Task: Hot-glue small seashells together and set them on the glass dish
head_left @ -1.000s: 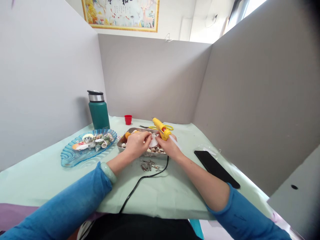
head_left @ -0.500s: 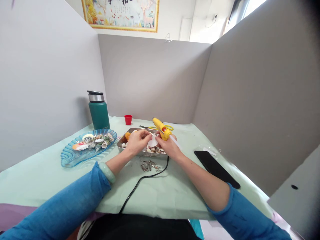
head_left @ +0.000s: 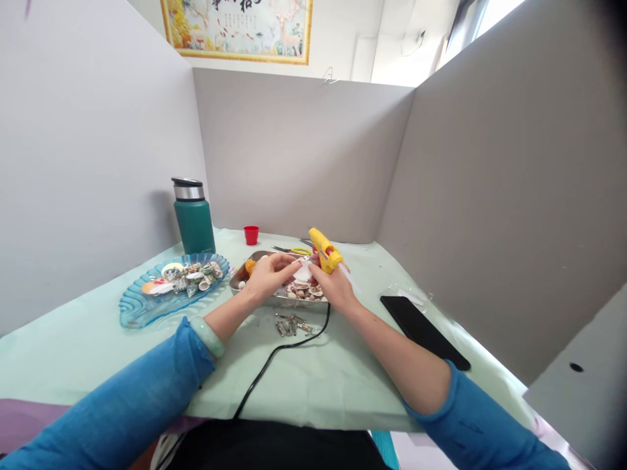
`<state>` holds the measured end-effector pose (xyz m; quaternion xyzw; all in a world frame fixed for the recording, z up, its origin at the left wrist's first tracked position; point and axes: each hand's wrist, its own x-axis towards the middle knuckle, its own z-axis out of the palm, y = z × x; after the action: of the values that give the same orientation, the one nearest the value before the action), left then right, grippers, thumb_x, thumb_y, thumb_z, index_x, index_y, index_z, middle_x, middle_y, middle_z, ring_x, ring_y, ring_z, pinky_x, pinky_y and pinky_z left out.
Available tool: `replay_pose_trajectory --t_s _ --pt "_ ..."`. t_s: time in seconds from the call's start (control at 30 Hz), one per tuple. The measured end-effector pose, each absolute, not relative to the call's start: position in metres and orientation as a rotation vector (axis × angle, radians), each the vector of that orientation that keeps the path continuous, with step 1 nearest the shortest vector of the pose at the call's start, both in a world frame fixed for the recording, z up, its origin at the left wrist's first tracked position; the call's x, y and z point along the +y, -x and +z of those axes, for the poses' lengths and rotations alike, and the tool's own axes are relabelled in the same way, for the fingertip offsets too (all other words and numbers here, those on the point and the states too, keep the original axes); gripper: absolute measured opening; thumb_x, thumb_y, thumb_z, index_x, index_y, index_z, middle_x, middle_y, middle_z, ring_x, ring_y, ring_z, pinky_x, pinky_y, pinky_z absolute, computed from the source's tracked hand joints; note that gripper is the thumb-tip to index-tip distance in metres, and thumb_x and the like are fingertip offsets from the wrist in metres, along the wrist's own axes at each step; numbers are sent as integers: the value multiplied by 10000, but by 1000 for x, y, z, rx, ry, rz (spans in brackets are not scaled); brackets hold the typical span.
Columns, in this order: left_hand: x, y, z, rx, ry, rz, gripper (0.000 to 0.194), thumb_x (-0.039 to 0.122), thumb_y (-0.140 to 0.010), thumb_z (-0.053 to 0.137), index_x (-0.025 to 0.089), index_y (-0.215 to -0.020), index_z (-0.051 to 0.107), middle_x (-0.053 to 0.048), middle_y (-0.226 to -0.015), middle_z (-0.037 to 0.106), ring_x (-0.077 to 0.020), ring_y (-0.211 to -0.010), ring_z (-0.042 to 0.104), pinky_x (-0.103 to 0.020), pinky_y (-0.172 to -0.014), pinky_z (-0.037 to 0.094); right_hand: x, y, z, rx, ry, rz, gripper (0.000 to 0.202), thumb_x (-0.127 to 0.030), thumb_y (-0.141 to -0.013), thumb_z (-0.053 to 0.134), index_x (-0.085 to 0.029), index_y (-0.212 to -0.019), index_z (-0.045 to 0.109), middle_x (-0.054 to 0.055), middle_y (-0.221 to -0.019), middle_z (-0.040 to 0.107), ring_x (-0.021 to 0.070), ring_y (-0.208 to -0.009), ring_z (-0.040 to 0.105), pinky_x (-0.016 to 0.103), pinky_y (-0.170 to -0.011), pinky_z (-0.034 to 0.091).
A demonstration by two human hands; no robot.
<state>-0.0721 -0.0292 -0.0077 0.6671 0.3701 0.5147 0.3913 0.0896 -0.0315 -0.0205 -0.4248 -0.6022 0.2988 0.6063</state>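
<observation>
Above a metal tray (head_left: 279, 301) of shells, my left hand (head_left: 268, 275) pinches a white shell (head_left: 302, 271) by its left side. My right hand (head_left: 334, 284) has its fingers closed around a yellow glue gun (head_left: 323, 250), whose nozzle points up and away from me. The fingertips of that hand also touch the right side of the white shell. A clear glue stick sticks out of the gun's rear. Several small metal clips (head_left: 292, 325) lie on the table just in front of the tray.
A blue glass dish (head_left: 137, 303) with shells stands left, with a green bottle (head_left: 193, 222) behind it. Farther back are a red cup (head_left: 251, 235) and yellow-handled scissors (head_left: 300, 251). A black cable (head_left: 274, 353) crosses the front; a black flat object (head_left: 424, 331) lies right.
The glue gun and my right hand have shifted slightly to the right. The white shell and the fingers of my left hand have also moved a little right.
</observation>
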Motion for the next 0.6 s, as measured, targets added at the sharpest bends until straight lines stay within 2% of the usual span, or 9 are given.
replay_pose_trajectory --t_s 0.13,0.23,0.4,0.6 --pt "-29 71 -9 914 -1682 1255 392 347 -629 748 145 -924 588 -26 -782 653 -147 -658 606 -288 -617 517 -31 -89 -20 -1391 938 764 281 -312 -708 620 -178 -948 564 -23 -703 593 133 -576 613 261 -559 535" --pt "-27 71 -9 884 -1612 1325 386 340 -611 746 145 -900 578 -31 -819 662 -145 -678 612 -283 -621 512 -32 -89 -19 -1404 934 777 315 -350 -695 646 -183 -949 564 -18 -720 600 144 -611 630 254 -548 531" --pt "-25 72 -10 862 -1611 1402 353 336 -620 733 144 -886 601 -15 -762 646 -138 -664 593 -263 -609 490 -35 -89 -16 -1431 939 793 308 -343 -684 655 -182 -931 567 -25 -699 589 138 -621 620 235 -525 505" --pt "-24 75 -10 845 -1748 1391 289 309 -663 724 144 -882 631 -52 -887 660 -160 -778 605 -289 -725 500 -34 -91 -13 -1397 890 870 306 -315 -670 661 -191 -926 550 -37 -677 559 127 -592 589 227 -482 483"
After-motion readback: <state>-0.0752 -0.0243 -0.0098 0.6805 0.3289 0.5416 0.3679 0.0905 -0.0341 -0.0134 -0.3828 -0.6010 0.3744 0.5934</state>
